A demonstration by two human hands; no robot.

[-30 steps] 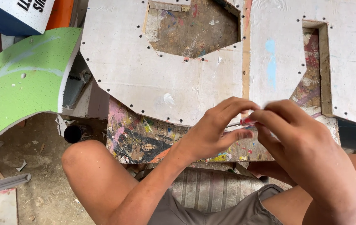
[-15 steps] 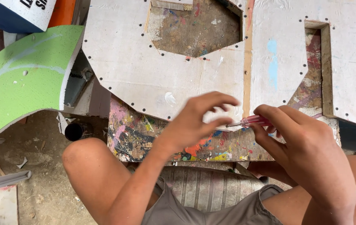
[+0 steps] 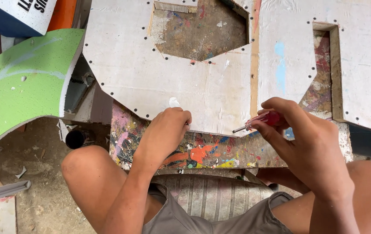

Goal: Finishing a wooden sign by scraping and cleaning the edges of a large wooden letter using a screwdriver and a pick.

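Head view shows our right hand point(image 3: 311, 143) wrapped around a small screwdriver with a clear red handle point(image 3: 267, 118), its metal tip pointing left at the lower edge of the big white cut-out panel point(image 3: 151, 73). The grip is a closed pinch, thumb and fingers round the handle. A second ago both our hands were bunched together over the tool, just right of the panel's lower edge; now they have parted, and the screwdriver stays with the right hand alone, its tip hanging just off the edge and touching nothing that we can see.

Our left hand point(image 3: 166, 130) has moved left and rests knuckles-up on the same edge, fingers curled tight. It may be pinching a small screw or pressing on one of the dark holes, but the fingertips are hidden, so we cannot tell what it holds, if anything. We read the parting as the fiddling with the tool being over, each hand now at its own job along the rim.

Under the panel lies a paint-splashed board point(image 3: 203, 154), its smears orange, yellow and blue. A second white panel point(image 3: 359, 65) sits to the right, a curved green foam piece point(image 3: 25, 86) to the left, and our bare knees frame the bottom above sandy ground.
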